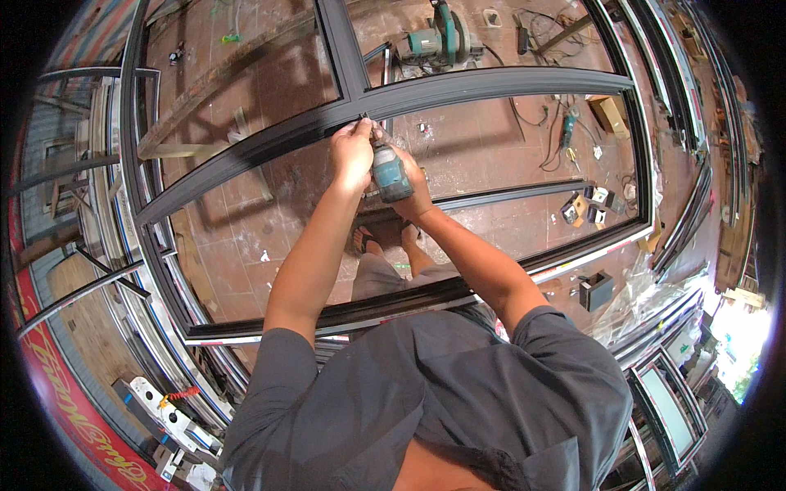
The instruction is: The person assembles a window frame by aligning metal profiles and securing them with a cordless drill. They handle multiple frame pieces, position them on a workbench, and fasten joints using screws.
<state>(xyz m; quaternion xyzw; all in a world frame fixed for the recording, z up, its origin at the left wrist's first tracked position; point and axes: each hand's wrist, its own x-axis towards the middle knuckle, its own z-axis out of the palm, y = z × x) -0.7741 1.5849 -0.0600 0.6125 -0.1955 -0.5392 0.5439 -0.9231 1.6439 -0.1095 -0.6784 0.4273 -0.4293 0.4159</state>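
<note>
A teal and grey cordless drill driver (391, 173) is in my right hand (416, 184), its front end pointed at the dark cross rail of a large window frame (491, 83). My left hand (354, 151) is closed at the tip of the tool, fingers pinched against the rail just below the joint with the upright bar (342, 49). Whatever lies between those fingertips is too small and covered to make out. Both forearms reach over the frame's near rail (409, 299).
On the tiled floor beyond the frame stands a teal cut-off saw (438, 41). Another corded power tool (568, 127), a cardboard box (607, 116) and small open boxes (585, 209) lie at the right. Long metal profiles (123, 204) are stacked at the left.
</note>
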